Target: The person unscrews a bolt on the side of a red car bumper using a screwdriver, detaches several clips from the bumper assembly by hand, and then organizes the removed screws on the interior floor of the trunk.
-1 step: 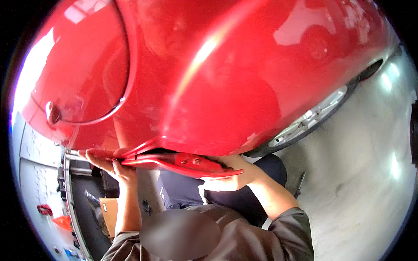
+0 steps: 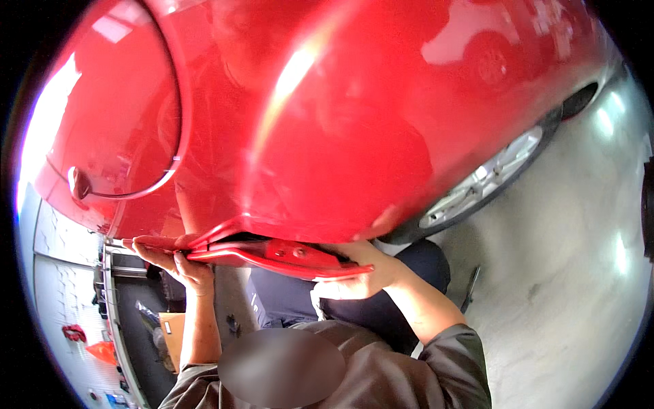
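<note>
A curved, glossy red car body (image 2: 327,129) fills the upper view. At its near edge a red body panel edge with a raised rim (image 2: 245,255) runs between my two hands, bearing two small round fasteners (image 2: 289,252). A dark gap separates this rim from the body behind. My left hand (image 2: 174,260) lies along the left end, fingers stretched out straight against the red surface, thumb by the rim. My right hand (image 2: 368,273) is closed round the right end. Some of its fingers are hidden behind the panel.
A silver-spoked wheel (image 2: 484,180) stands at the right, above the grey floor (image 2: 558,293). A thin dark tool (image 2: 470,290) lies beside my knee. To the left are a dark shelf or cart (image 2: 139,300), a cardboard piece (image 2: 174,337) and a wall with an orange item (image 2: 102,352).
The red body and its curved seam have shifted a little to the left in view, and the rim between my hands slightly left too. Both hands keep nearly the same hold.
</note>
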Action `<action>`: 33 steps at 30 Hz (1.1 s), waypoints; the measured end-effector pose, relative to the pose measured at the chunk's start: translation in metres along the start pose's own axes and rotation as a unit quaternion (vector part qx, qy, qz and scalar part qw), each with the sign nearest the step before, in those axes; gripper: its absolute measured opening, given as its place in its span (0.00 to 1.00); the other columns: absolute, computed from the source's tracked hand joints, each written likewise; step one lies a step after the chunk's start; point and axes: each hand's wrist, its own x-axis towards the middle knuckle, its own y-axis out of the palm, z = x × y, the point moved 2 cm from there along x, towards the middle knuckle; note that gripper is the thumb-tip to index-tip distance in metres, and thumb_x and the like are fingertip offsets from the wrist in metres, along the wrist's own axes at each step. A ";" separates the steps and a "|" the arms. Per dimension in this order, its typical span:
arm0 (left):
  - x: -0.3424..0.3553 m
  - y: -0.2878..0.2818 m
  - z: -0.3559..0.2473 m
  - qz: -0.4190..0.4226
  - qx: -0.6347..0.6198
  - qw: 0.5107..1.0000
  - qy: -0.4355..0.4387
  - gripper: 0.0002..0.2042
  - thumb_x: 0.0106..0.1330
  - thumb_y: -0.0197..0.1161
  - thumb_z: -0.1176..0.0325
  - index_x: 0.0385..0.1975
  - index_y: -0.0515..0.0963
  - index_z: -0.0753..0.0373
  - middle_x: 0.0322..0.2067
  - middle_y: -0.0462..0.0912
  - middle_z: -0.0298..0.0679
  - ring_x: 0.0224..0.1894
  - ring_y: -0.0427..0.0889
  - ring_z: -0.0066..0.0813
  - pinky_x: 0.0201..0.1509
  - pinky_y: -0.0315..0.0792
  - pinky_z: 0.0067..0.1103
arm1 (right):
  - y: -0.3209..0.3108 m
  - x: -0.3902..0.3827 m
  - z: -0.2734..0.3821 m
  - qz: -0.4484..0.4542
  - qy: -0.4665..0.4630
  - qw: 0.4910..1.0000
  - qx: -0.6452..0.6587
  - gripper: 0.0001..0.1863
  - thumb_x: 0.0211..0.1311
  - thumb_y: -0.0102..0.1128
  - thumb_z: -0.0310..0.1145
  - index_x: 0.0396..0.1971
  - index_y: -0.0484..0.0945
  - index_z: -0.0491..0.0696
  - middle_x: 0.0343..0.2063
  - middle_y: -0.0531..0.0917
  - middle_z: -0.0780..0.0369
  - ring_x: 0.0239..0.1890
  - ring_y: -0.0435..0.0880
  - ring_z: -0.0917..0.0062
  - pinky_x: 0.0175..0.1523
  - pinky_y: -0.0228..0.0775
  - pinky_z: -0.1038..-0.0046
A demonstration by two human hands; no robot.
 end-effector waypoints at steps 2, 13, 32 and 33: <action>-0.002 0.000 0.004 0.013 0.016 1.000 -0.021 0.42 0.76 0.46 0.45 0.81 0.37 0.61 0.82 0.30 0.51 0.83 0.30 0.48 0.83 0.28 0.46 | 0.002 -0.006 -0.015 0.000 0.006 1.000 -0.002 0.33 0.61 0.72 0.33 0.65 0.71 0.42 0.50 0.83 0.54 0.50 0.82 0.75 0.54 0.76 0.69; -0.003 -0.025 0.022 0.063 0.241 0.924 0.289 0.30 0.79 0.51 0.55 0.76 0.53 0.55 0.77 0.36 0.69 0.78 0.41 0.75 0.78 0.47 0.59 | -0.008 -0.034 -0.046 -0.097 -0.094 0.980 0.145 0.31 0.64 0.56 0.32 0.67 0.67 0.38 0.60 0.77 0.47 0.64 0.76 0.60 0.70 0.63 0.63; -0.008 -0.041 0.005 0.155 0.138 0.969 0.132 0.29 0.79 0.51 0.55 0.75 0.54 0.56 0.75 0.42 0.67 0.75 0.47 0.71 0.76 0.52 0.57 | 0.018 -0.011 -0.063 0.042 0.060 0.935 0.346 0.33 0.76 0.58 0.43 0.72 0.63 0.40 0.52 0.83 0.55 0.50 0.81 0.75 0.60 0.71 0.73; -0.008 -0.040 0.004 0.159 0.137 0.969 0.130 0.29 0.79 0.51 0.55 0.75 0.54 0.56 0.75 0.42 0.67 0.75 0.47 0.71 0.76 0.52 0.56 | 0.019 -0.013 -0.067 0.044 0.057 0.935 0.347 0.33 0.76 0.58 0.43 0.72 0.63 0.40 0.52 0.83 0.55 0.50 0.81 0.75 0.60 0.71 0.73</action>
